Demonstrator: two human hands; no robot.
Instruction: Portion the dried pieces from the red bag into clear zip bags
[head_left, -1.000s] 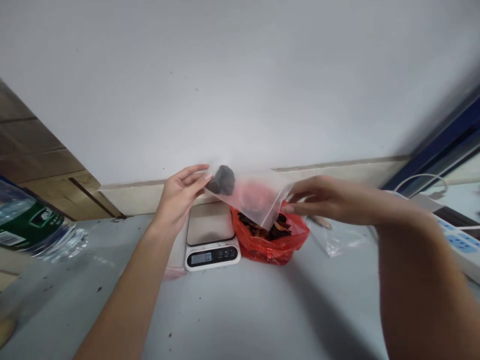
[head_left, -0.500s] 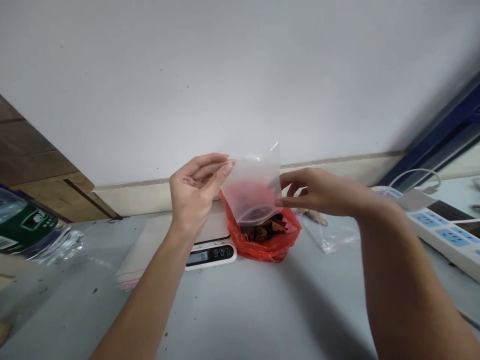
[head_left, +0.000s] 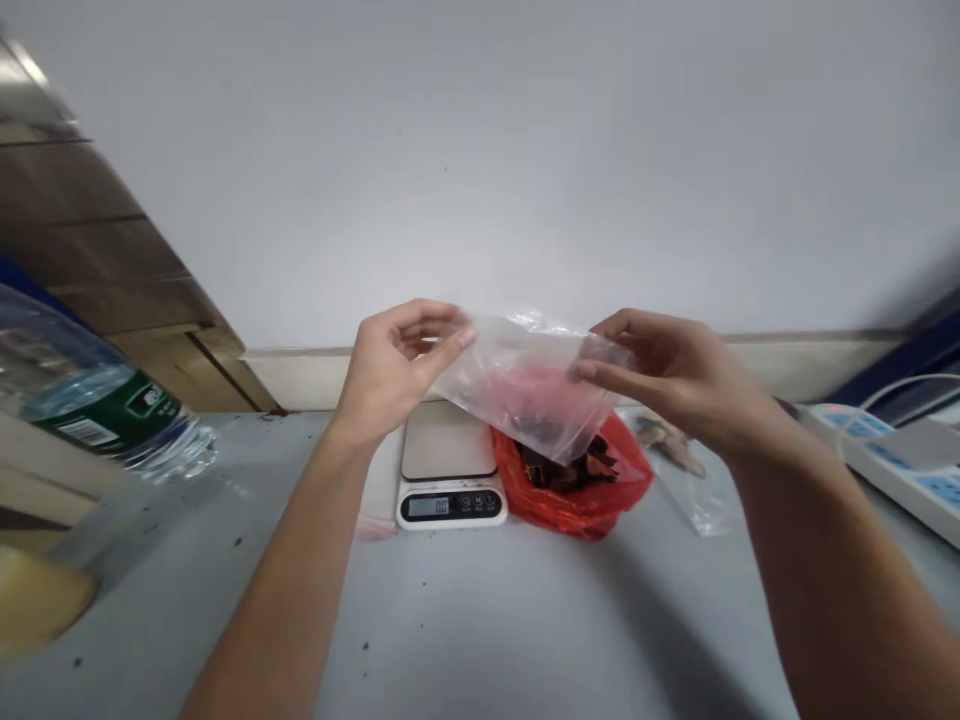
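A clear plastic bag (head_left: 525, 385) is stretched between my two hands. My left hand (head_left: 409, 360) pinches its left edge between thumb and fingers. On the opposite side, my right hand (head_left: 649, 365) grips the bag's right edge. Below and behind the clear plastic, a red plastic bag (head_left: 581, 510) stands open with dark dried pieces (head_left: 574, 472) inside. Left of it is a white digital scale (head_left: 450, 455) with a bare plate, its display reading 0.0. Pinkish-edged plastic bags (head_left: 375, 527) lie partly hidden beside the scale, behind my left forearm.
A large water bottle with a green label (head_left: 120, 410) is at the left, above a blurred yellowish object (head_left: 41, 600). At the right lie a clear bag with light brown pieces (head_left: 675, 445) and a white power strip (head_left: 915, 475). A wall (head_left: 480, 170) rises behind.
My right hand has moved from the clear bag's lower right side to its upper right edge, and the bag is spread wider. The view has shifted left.
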